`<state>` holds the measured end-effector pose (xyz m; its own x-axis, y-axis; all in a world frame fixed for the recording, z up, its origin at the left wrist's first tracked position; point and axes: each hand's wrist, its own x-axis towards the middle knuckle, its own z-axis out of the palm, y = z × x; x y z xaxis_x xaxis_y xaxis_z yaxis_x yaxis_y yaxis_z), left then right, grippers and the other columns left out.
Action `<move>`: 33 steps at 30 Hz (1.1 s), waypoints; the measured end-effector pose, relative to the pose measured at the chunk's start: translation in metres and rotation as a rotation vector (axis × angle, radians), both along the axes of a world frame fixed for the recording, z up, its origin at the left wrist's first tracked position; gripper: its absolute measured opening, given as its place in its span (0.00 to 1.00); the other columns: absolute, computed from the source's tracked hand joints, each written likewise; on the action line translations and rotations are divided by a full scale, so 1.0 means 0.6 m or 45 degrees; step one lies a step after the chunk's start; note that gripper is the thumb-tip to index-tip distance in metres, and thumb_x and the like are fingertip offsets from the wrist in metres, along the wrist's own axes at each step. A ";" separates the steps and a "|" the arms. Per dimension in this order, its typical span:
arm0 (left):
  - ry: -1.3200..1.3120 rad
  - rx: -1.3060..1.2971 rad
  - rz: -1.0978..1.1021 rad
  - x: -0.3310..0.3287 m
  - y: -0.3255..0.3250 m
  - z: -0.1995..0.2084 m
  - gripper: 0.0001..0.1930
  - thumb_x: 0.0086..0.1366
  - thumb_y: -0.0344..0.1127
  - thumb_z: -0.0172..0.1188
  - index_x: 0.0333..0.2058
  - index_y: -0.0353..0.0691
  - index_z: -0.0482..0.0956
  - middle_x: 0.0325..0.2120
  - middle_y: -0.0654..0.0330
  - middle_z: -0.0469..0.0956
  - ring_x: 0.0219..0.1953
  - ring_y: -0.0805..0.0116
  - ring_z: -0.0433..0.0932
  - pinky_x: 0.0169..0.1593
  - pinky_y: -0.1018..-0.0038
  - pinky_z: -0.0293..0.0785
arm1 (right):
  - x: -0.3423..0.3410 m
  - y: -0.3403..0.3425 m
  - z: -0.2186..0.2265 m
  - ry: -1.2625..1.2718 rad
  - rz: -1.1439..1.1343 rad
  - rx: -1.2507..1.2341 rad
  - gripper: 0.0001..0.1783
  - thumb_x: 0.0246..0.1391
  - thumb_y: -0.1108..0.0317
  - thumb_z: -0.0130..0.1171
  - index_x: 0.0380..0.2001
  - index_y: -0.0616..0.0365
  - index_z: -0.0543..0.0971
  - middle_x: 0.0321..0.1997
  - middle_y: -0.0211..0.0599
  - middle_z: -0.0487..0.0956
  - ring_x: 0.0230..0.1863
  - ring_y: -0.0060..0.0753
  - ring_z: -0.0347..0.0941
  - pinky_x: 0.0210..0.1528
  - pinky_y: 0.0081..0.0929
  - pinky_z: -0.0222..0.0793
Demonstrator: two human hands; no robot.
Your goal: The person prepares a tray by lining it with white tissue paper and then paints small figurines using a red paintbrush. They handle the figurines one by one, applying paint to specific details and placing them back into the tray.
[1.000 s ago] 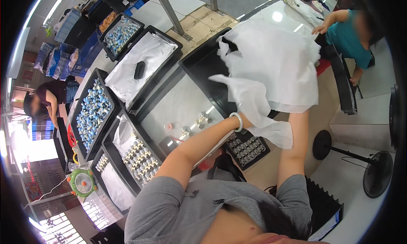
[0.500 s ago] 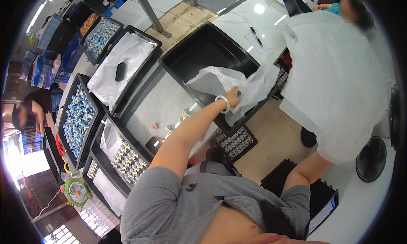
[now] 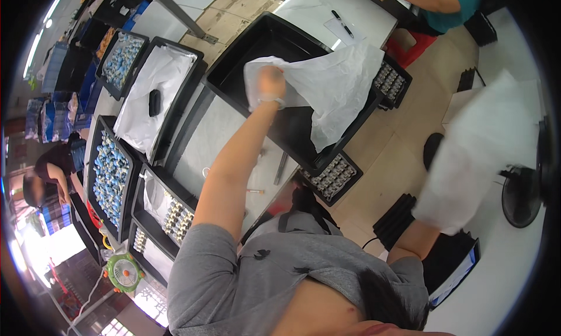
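Observation:
My left hand (image 3: 270, 82) reaches into a large black tray (image 3: 234, 48), a white bangle at its wrist. A thin white sheet (image 3: 339, 82) is bunched at that hand, blurred but seemingly closed on it, and spreads across the tray's right part, over its rim. To the right, my right forearm (image 3: 414, 241) rises to a large white sheet or stack of sheets (image 3: 473, 155), which is held up in the air and smeared by motion. The sheeting covers my right hand and its fingers.
Trays of small blue-and-white pieces (image 3: 111, 181) and metallic pieces (image 3: 178, 219) stand left. A paper-lined tray (image 3: 149, 125) holds a black object. A pen (image 3: 343, 24) lies beyond the black tray. At upper right sits a person in teal (image 3: 447, 9); a green fan (image 3: 124, 272) is lower left.
My left hand has moved left and away with the sheet, stretching it across the tray. The large sheeting at my right hand has swung right and lower, uncovering the floor and the person in teal.

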<state>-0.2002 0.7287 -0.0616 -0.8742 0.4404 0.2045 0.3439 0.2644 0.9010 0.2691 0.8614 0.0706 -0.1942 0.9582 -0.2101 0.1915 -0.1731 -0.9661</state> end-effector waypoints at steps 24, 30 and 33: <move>0.018 -0.674 -0.397 -0.120 -0.076 -0.056 0.10 0.47 0.31 0.55 0.31 0.41 0.77 0.35 0.50 0.73 0.44 0.53 0.69 0.49 0.64 0.64 | -0.319 -0.117 -0.121 0.240 0.387 0.201 0.06 0.47 0.65 0.48 0.24 0.55 0.70 0.23 0.33 0.69 0.27 0.30 0.67 0.29 0.27 0.62; 0.019 -0.678 -0.385 -0.140 -0.093 -0.042 0.10 0.48 0.31 0.55 0.32 0.42 0.77 0.36 0.51 0.73 0.44 0.53 0.69 0.49 0.64 0.64 | -0.339 -0.111 -0.132 0.324 0.313 0.151 0.04 0.47 0.68 0.47 0.24 0.55 0.69 0.21 0.32 0.69 0.25 0.29 0.66 0.28 0.27 0.61; 0.018 -0.675 -0.371 -0.146 -0.103 -0.036 0.11 0.48 0.32 0.55 0.33 0.42 0.77 0.37 0.51 0.73 0.45 0.53 0.69 0.49 0.64 0.64 | -0.337 -0.125 -0.141 0.334 0.279 0.148 0.04 0.47 0.69 0.46 0.23 0.55 0.68 0.20 0.32 0.68 0.25 0.28 0.66 0.27 0.27 0.61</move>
